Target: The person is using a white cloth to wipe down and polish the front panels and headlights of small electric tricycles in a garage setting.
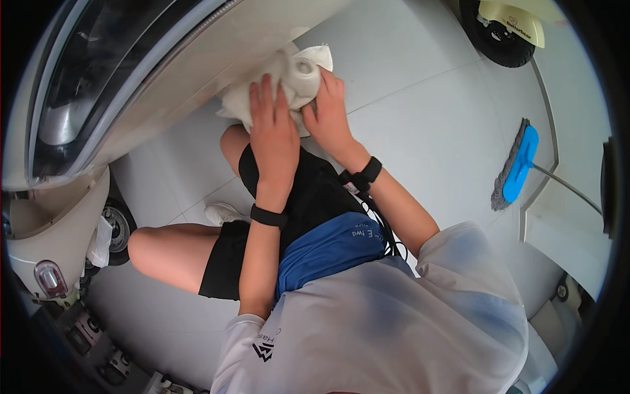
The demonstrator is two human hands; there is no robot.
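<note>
A crumpled white cloth (304, 80) is bunched in front of me, low beside a glossy cream vehicle body panel (190, 79). My left hand (272, 128) lies on the cloth's near left side, its fingers stretched out and spread. On the right side, my right hand (328, 118) grips the cloth between the thumb and bent fingers. Part of the cloth is folded into a loop near the right fingers. The cloth's far left part is blurred against the panel's lower edge. Both wrists wear black bands.
A blue mop head (522, 164) with grey fringe leans at the right, beside a white panel. A black wheel (499, 36) under a pale yellow fender stands at the far right. Another cream scooter (59, 223) with a wheel is at the left. Grey tiles (407, 98) cover the floor.
</note>
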